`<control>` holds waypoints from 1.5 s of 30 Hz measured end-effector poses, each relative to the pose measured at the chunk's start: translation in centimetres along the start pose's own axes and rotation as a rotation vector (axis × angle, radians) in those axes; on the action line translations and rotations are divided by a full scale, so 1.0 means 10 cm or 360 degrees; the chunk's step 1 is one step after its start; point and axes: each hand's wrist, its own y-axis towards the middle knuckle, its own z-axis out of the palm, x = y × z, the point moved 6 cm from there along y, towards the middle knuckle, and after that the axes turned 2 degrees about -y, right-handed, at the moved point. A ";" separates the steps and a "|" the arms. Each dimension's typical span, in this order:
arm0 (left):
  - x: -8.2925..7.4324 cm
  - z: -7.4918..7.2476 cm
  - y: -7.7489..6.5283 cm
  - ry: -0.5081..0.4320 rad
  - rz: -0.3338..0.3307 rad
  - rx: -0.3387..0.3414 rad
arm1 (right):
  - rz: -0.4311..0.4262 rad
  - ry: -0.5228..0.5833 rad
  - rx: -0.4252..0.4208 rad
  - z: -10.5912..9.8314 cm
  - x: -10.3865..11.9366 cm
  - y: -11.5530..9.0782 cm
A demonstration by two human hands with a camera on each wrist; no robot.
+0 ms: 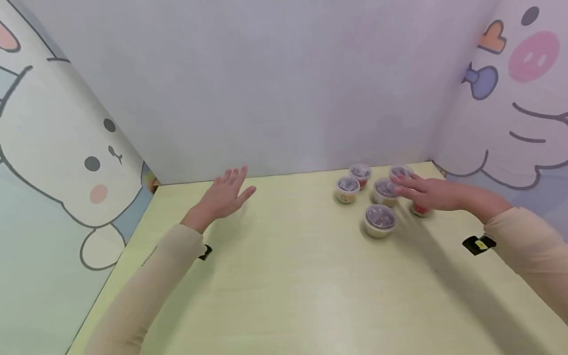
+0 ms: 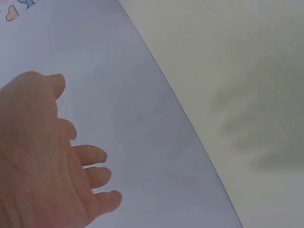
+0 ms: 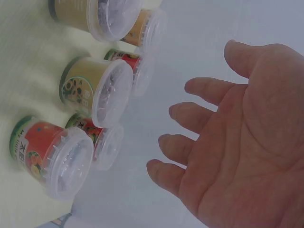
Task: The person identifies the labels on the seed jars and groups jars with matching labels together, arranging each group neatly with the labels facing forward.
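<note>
My left hand (image 1: 223, 195) is held above the left part of the table, fingers straight and holding nothing. In the left wrist view its palm and loosely bent fingers hang apart from their shadow on the tabletop. My right hand (image 1: 428, 192) hovers over a group of small tubs with clear lids, its fingers extended and nothing gripped. From the right wrist, a red tub (image 3: 40, 147) and a tan tub (image 3: 78, 88) show printed labels, both apart from the fingers. The frontmost cream tub (image 1: 378, 229) stands nearest me. My right hand partly hides another red tub (image 1: 420, 211).
The pale yellow table (image 1: 284, 276) meets a plain light wall (image 1: 275, 88) at the back. Side panels with cartoon animals (image 1: 57, 148) stand left and right. Two more tubs, one cream (image 1: 346, 196) and one with red below its lid (image 1: 363, 183), sit near the back edge.
</note>
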 end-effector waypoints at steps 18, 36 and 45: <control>-1.40 0.76 0.48 -0.0231 0.0427 0.0307 | -0.0377 0.0350 -0.0207 0.44 -0.16 -0.06; -2.30 1.36 0.81 -0.0515 0.0501 0.0262 | -0.0404 0.0649 -0.0180 0.79 -0.29 0.05; -2.28 1.43 0.80 -0.0512 0.0510 0.0252 | -0.0358 0.0570 -0.0231 0.85 -0.27 0.11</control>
